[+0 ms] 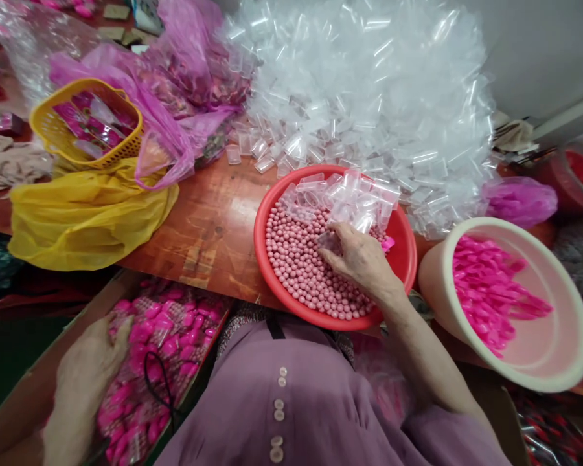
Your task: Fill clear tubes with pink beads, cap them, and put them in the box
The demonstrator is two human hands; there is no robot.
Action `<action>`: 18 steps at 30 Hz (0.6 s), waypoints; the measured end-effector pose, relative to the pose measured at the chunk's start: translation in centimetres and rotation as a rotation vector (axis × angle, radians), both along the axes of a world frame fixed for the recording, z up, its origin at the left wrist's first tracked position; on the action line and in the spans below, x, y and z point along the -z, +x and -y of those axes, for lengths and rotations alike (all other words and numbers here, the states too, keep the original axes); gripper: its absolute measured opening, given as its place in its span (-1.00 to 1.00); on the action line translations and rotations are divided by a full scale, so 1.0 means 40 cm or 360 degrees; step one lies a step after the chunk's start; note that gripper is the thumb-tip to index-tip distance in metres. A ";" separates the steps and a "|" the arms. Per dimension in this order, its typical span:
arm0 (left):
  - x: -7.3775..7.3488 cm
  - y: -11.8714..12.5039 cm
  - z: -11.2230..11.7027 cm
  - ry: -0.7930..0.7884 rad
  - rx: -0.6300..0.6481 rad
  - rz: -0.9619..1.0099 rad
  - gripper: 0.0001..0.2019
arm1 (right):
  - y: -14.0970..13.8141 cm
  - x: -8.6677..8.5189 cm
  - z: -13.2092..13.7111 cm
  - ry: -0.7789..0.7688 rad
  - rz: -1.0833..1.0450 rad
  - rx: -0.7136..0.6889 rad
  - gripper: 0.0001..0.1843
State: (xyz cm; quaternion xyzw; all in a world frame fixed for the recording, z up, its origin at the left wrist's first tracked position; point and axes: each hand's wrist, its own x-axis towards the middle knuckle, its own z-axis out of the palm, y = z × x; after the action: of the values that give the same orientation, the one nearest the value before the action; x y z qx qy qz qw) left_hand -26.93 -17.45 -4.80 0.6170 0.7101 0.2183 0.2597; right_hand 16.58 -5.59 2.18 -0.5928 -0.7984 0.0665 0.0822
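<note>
My right hand reaches into a red bowl holding small pink beads and clear plastic caps. Its fingers are bent over the beads and pinch a small clear cap. My left hand rests low on the left, in a cardboard box of finished pink packets. Its fingers curl over the packets, and whether they grip one is hidden.
A big heap of clear caps fills the back of the wooden table. A cream bowl of pink plastic pieces stands on the right. A yellow basket, pink bags and a yellow bag lie to the left.
</note>
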 end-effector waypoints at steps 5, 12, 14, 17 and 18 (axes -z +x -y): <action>-0.080 0.212 -0.087 0.0174 -0.0309 0.0126 -0.74 | 0.035 -0.014 0.009 0.0008 -0.0092 -0.0336 -0.72; -0.141 0.542 -0.241 0.0614 0.0616 0.0665 -0.65 | 0.051 -0.033 0.012 -0.0065 -0.0704 -0.0196 -0.60; -0.132 0.580 -0.251 0.0659 0.0825 0.0502 -0.54 | 0.041 -0.023 0.010 -0.0046 -0.0908 0.0010 -0.65; -0.116 0.607 -0.237 0.0646 0.1045 0.0127 -0.18 | 0.022 -0.002 0.002 0.0047 -0.0838 0.0202 -0.79; -0.114 0.613 -0.229 0.0628 0.1087 0.0003 -0.07 | 0.017 0.004 -0.001 0.0077 -0.0756 0.0236 -0.85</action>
State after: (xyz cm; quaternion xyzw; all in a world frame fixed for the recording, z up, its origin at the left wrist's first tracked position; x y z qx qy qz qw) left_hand -2.43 -8.29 -0.26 0.8556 0.4083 0.2521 0.1944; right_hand 17.27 -5.55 2.02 -0.6153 -0.7124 0.1786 0.2862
